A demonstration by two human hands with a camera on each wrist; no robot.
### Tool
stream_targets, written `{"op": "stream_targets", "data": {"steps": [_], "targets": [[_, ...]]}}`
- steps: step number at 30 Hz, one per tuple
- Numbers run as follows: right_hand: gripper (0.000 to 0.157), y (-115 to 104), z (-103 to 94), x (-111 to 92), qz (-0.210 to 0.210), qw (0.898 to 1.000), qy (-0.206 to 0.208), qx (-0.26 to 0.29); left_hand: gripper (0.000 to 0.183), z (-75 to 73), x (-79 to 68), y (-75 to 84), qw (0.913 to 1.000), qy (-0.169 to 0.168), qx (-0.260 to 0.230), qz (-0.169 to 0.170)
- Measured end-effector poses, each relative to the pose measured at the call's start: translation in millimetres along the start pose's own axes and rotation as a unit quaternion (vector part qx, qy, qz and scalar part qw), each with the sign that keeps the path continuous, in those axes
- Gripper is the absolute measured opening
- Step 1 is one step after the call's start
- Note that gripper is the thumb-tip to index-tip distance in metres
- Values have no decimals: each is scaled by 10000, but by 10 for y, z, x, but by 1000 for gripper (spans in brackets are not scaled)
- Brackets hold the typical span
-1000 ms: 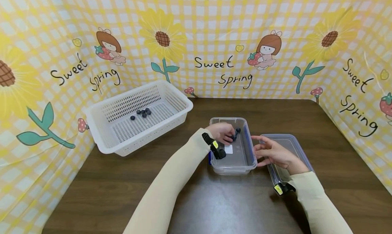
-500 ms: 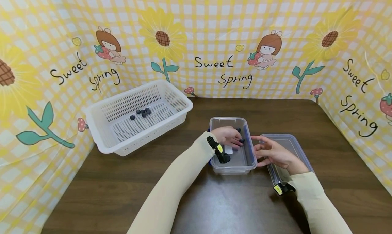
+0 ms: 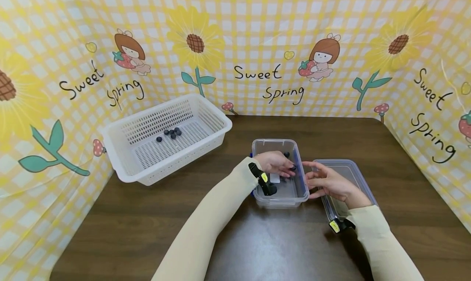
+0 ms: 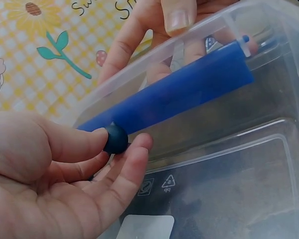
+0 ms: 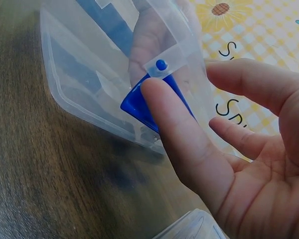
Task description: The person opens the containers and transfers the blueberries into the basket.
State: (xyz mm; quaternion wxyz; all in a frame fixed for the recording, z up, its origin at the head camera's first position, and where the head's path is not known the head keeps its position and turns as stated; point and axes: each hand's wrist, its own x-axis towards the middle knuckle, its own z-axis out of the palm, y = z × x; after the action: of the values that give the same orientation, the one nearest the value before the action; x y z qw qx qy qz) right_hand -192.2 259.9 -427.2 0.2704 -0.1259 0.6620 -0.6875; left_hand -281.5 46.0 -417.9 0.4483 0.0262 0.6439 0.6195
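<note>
Head view: L grip [image 3: 276, 164] hid pt of clear box [image 3: 280, 204], R grip [image 3: 330, 185] hid pt of lid [image 3: 347, 172]; L sleeve [image 3: 204, 221], R sleeve [image 3: 382, 240] & bench [image 3: 136, 232] were cut off by btm edge. L wrist view: L grip partly covered dk berry [image 4: 116, 140], square mark [image 4: 145, 186] was too small to read. R wrist view: box ran off top

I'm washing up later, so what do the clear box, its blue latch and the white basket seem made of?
Clear box: likely smooth plastic; it's see-through, with a recycling triangle on its floor.
Blue latch: probably smooth plastic, in one even colour with a soft shine.
White basket: seemingly moulded plastic, from its regular holes and rounded rim; perhaps matte.
</note>
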Motion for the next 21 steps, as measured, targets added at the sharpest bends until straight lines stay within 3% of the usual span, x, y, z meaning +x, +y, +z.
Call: {"op": "stream_targets", "data": {"steps": [10, 21], "targets": [[67, -7, 6, -1, -30, 10000, 36, -31, 36, -185, -107, 145, 9988, 191, -293, 344], [69, -17, 11, -9, -37, 10000, 15, 10, 36, -517, -399, 437, 9922, 629, -683, 832]]}}
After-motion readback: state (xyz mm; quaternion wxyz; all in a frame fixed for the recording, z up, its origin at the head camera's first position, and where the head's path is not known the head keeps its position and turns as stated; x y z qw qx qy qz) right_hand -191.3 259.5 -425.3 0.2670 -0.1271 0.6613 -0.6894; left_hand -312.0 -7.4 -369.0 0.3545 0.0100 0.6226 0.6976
